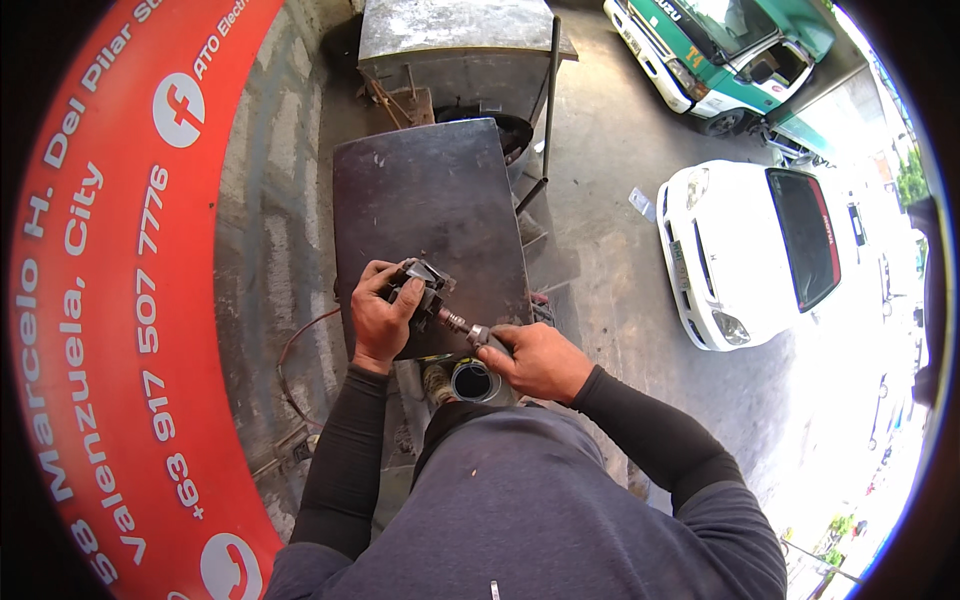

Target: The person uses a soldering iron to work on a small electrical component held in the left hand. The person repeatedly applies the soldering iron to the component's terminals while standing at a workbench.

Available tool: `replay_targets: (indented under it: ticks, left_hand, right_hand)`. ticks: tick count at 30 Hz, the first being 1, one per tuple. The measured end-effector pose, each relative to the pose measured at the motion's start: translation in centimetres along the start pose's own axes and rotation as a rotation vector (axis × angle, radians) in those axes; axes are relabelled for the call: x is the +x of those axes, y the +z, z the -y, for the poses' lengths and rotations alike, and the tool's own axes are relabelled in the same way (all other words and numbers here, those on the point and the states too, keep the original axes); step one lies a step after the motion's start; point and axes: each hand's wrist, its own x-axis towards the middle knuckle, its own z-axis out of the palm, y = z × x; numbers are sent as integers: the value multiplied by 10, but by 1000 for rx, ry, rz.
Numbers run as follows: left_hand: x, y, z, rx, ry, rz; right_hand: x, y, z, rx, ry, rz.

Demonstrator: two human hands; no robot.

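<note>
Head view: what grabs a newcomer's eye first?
The huge red banner with white lettering curving down the left edge. Next, at centre, the left hand gripping a small grey metal part on a dark steel table, while the right hand holds a short tool against it. On the right, a white car and a green truck stand on the concrete.

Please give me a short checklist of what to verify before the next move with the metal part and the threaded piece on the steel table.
1. Left hand grips the metal part: ok.
2. Right hand holds the small fitting at the end of the threaded piece: ok.
3. Part rests on the steel table, near its front edge: ok, though close to the edge.
4. Thread seated straight: cannot tell, too small.
5. Open can below the hands could catch a dropped piece: cannot tell.
</note>
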Motion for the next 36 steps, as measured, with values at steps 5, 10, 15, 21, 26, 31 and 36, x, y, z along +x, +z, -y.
replay_targets:
  ticks: [5, 10, 15, 21, 26, 31, 36]
  left_hand:
    - [0, 0, 0, 7, 9, -5]
    - [0, 0, -1, 11, -5, 1]
    - [2, 2, -3, 20, -9, -7]
    - [7, 5, -9, 69, -34, 2]
    - [11, 10, -15, 98, -71, 4]
    - [11, 11, -11, 87, -55, -12]
    - [12, 10, -15, 100, -68, 0]
  right_hand:
    - [2, -6, 1, -24, 5, -14]
    - [2, -7, 1, -44, 30, -12]
    - [0, 0, 3, -40, -21, -30]
    - [0, -7, 6, -83, 25, -8]
    - [1, -5, 1, -51, 29, -54]
    - [2, 3, -4, -54, -24, -73]
    - [1, -8, 3, -79, 29, -45]
